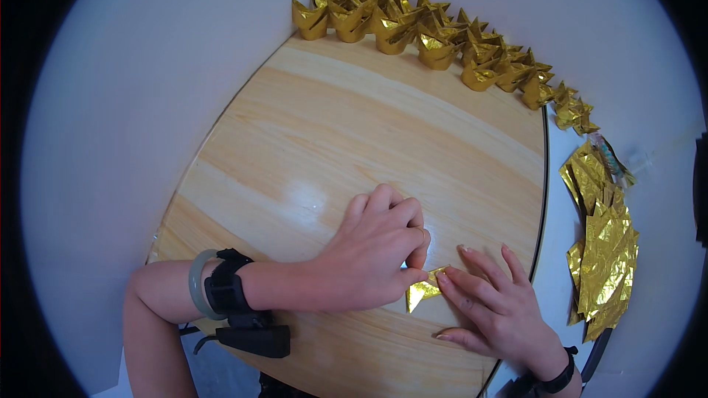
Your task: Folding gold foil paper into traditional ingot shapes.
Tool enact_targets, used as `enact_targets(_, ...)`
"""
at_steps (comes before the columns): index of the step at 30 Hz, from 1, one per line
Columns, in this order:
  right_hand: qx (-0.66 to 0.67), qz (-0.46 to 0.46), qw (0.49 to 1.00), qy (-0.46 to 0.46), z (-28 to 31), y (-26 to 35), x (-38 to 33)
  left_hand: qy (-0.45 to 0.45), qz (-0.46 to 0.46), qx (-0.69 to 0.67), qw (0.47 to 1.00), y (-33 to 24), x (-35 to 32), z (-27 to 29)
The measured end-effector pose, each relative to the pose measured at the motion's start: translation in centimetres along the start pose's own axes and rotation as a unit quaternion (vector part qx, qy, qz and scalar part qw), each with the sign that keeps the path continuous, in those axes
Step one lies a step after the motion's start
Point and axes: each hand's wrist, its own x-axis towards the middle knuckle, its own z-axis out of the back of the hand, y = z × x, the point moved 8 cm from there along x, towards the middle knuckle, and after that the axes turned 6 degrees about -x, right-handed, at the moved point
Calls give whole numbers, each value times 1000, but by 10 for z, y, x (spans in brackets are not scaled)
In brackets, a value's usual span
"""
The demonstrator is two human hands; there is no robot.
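Note:
A small piece of folded gold foil paper (422, 293) lies flat on the wooden tabletop, close to the near right side. My left hand (380, 250) reaches across from the left with its fingers curled in. Its thumb and bent forefinger close at the paper's upper left edge, partly covering it. On the other side, my right hand (495, 304) rests with fingers spread, a fingertip touching the paper's right end and the thumb lying apart on the wood.
Several folded gold paper ingots (435, 48) stand in rows along the table's far edge. Overlapping gold foil sheets (608, 258) lie on a white surface (557, 250) at the right. Walls rise to the left and behind. My left wrist carries a bangle and a black strapped device (254, 339).

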Motion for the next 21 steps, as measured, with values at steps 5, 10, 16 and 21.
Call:
enact_targets(5, 14, 2, 1000, 10, -4, 0, -5, 7, -6, 8, 1000, -2, 1, 0)
enact_targets(10, 32, 6, 999, 7, -6, 0, -9, 20, -37, 18, 999, -3, 2, -5)
enact_targets(16, 115, -36, 991, -56, 9, -12, -1, 46, -29, -8, 998, -5, 4, -5)
enact_targets(21, 98, 5, 984, -150, 18, -1, 16, 50, -16, -4, 999, -1, 3, -5)
